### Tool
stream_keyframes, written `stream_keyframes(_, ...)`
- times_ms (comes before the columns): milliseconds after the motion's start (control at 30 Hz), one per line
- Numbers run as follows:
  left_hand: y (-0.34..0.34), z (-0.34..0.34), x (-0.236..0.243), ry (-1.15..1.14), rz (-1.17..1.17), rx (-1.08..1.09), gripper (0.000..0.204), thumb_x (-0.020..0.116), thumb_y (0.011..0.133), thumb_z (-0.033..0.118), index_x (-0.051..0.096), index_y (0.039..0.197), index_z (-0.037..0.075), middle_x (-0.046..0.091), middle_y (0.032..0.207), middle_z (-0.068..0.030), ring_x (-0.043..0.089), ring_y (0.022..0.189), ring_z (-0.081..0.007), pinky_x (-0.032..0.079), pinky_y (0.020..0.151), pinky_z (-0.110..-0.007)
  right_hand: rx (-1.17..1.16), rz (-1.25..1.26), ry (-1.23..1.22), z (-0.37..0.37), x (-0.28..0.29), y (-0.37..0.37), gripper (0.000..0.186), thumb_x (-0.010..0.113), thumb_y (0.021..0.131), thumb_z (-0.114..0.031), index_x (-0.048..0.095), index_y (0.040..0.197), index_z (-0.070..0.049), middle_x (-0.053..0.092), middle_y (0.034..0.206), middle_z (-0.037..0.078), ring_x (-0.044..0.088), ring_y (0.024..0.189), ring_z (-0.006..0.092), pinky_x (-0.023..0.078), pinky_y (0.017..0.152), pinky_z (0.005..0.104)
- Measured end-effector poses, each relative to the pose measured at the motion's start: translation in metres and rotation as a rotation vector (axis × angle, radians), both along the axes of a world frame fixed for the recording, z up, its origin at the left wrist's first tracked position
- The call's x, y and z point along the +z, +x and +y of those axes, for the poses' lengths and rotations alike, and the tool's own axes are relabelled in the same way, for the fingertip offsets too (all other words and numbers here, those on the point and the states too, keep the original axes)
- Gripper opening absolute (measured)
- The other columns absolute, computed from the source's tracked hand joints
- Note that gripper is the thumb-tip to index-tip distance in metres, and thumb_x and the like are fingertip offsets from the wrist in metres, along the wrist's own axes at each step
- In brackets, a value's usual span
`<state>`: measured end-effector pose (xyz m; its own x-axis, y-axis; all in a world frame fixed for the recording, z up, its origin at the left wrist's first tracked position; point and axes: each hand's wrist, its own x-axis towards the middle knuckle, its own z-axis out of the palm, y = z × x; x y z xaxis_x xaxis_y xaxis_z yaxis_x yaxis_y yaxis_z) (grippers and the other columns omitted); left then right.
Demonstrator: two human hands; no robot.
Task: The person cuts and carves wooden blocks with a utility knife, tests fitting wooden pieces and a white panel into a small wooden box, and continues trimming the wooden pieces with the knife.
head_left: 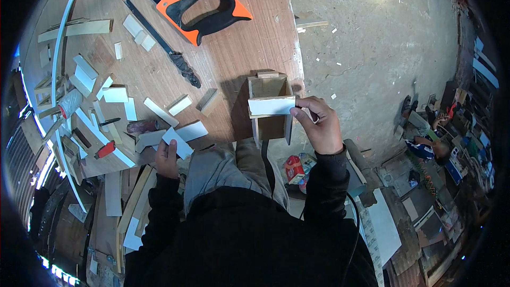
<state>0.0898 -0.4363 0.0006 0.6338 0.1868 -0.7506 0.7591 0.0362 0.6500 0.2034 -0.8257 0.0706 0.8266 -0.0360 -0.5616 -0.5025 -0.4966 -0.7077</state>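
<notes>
My right hand [319, 125] pinches the right end of a white-faced strip [270, 106] lying across the middle of a small open wooden box [268, 88] at the bench's front right corner, with a small block [268, 74] at the box's back. My left hand [168, 159], low at the front edge, holds a small white board [177, 141] between thumb and fingers, beside other white offcuts [191, 130]. A dark cylindrical object [142, 126] lies just left of it.
The wooden bench [265, 32] carries an orange-handled saw [186, 5], a long dark bar [154, 37], a red-handled tool [105, 149] and scattered wood pieces. A concrete floor [366, 53] lies right, with a co-worker [433, 146] among clutter at far right and a red package [294, 170] below.
</notes>
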Motion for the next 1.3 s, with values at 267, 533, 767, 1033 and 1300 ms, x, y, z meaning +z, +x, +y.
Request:
stream_keyframes(267,0.006,-0.003,0.005,-0.032,0.008,0.031,0.027,0.051,0.100,0.019,0.055,0.117,-0.002,0.061,0.096,-0.0036,0.056,0.084,-0.0090,0.047,0.074,-0.024,0.094,-0.062,-0.213,0.013,0.014,0.013,0.042,0.073,0.078,-0.008,0.063,0.118,-0.011,0.066,0.081,0.008,0.058,0.076,0.0263,0.047,0.074,0.0357)
stream_keyframes(533,0.002,0.005,-0.001,-0.013,0.002,-0.024,0.028,0.050,0.101,0.018,0.054,0.118,-0.003,0.061,0.097,-0.0047,0.057,0.083,-0.0088,0.047,0.073,-0.024,0.097,-0.124,-0.194,0.009,0.011,0.017,0.042,0.074,0.076,-0.007,0.065,0.117,-0.011,0.060,0.085,0.011,0.058,0.082,0.0276,0.048,0.078,0.0371)
stream_keyframes(767,0.009,0.002,0.003,0.018,0.023,-0.059,0.031,0.050,0.100,0.021,0.054,0.119,-0.004,0.060,0.095,-0.0041,0.057,0.083,-0.0088,0.047,0.072,-0.024,0.296,-0.213,-0.224,0.009,0.002,0.020,0.041,0.077,0.073,-0.007,0.071,0.112,-0.021,0.054,0.107,0.009,0.053,0.101,0.0269,0.047,0.087,0.0380)
stream_keyframes(1033,-0.002,0.013,-0.007,-0.004,0.022,-0.060,0.031,0.050,0.100,0.022,0.055,0.117,-0.003,0.060,0.094,-0.0040,0.056,0.082,-0.0089,0.046,0.072,-0.024,0.327,-0.275,-0.215,0.002,-0.006,0.022,0.037,0.076,0.072,-0.003,0.072,0.105,-0.019,0.055,0.107,0.007,0.055,0.099,0.0261,0.048,0.088,0.0383)
stream_keyframes(1300,0.004,0.004,0.001,0.013,0.026,-0.031,0.028,0.051,0.100,0.019,0.055,0.117,-0.004,0.060,0.094,-0.0043,0.057,0.081,-0.0093,0.047,0.072,-0.024,0.307,-0.234,-0.170,0.006,-0.004,0.022,0.034,0.075,0.075,-0.004,0.073,0.105,-0.018,0.057,0.108,0.008,0.056,0.102,0.0252,0.048,0.085,0.0368)
